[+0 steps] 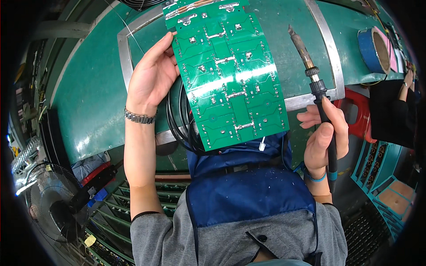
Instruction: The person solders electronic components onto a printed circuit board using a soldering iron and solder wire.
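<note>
Over the counter's (100,86) near edge, our left hand (155,75) grips a circuit board (228,80), any lettering unreadably small; our right hand (326,137) grips a soldering iron (318,88).

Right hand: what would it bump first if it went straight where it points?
Past its soldering iron, the way looks free to the picture's top, but it might hit the green bench: depth's unclear.

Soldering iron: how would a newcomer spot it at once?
Start from the green workbench, then the large green circuit board before the person. Just right of that board, the right hand grips the soldering iron, pointing up and slightly left. Unlike the flat board, it is slim, with a black handle and dark pointed metal tip.
</note>
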{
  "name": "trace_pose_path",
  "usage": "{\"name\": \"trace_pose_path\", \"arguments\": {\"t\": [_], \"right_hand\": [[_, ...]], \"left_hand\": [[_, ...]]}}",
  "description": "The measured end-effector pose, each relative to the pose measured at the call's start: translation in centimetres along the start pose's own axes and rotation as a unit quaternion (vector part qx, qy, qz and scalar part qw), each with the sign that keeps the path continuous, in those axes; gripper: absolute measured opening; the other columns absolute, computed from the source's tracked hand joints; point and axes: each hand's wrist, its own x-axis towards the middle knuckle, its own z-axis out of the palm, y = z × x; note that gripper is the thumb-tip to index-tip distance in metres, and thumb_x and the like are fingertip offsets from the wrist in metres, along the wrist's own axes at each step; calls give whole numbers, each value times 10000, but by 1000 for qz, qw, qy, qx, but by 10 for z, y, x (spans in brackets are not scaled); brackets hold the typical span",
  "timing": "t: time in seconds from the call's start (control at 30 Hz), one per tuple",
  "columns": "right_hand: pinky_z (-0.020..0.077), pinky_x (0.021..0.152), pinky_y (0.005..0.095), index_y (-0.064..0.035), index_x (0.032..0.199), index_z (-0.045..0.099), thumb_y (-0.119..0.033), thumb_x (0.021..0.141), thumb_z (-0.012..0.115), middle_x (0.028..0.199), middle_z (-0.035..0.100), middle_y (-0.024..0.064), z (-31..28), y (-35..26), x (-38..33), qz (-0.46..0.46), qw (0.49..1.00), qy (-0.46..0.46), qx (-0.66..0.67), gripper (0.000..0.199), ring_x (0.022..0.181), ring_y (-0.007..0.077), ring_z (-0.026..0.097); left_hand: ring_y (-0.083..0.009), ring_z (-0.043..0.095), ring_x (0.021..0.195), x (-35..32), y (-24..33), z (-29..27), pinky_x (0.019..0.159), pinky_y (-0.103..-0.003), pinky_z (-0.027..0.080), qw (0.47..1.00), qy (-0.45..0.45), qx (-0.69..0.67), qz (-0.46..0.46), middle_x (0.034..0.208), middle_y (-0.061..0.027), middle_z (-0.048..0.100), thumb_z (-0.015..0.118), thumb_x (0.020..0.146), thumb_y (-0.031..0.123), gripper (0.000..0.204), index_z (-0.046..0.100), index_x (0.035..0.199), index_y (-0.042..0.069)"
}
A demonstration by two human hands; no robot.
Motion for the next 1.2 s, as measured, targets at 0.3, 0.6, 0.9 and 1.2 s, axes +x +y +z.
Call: {"name": "trace_pose_path", "arguments": {"t": [0.3,0.6,0.9,1.2], "right_hand": [[548,586,273,42,1231,559,-274,990,503,945,661,214,3,-5,-11,21,1000,5,19,401,750,219,686],[526,586,271,26,1089,605,-133,938,584,871,674,147,6,-2,-18,-26,1000,3,-4,220,690,196,658],[510,603,265,2,1051,636,70,686,764,748,662,88,14,-5,-13,-51,997,-5,-55,392,661,163,630],[527,584,258,6,1057,632,90,695,761,835,670,122,20,-1,-16,-36,998,4,-54,393,675,166,644]], "left_hand": [[-193,606,1011,3,1,-7,904,-360,495,1000,-26,-1,0,1122,-113,637,475,1003,226,325,565,1196,-20],[-212,601,1049,5,1,-13,935,-369,490,999,-53,-10,5,1146,-124,628,481,1000,212,318,562,1196,-25],[-200,595,1051,5,0,-11,934,-360,493,999,-40,20,18,1149,-113,621,486,998,213,311,566,1190,-18],[-195,593,1051,6,-1,-12,939,-360,485,998,-7,51,38,1141,-108,624,500,992,232,316,581,1164,-20]]}}
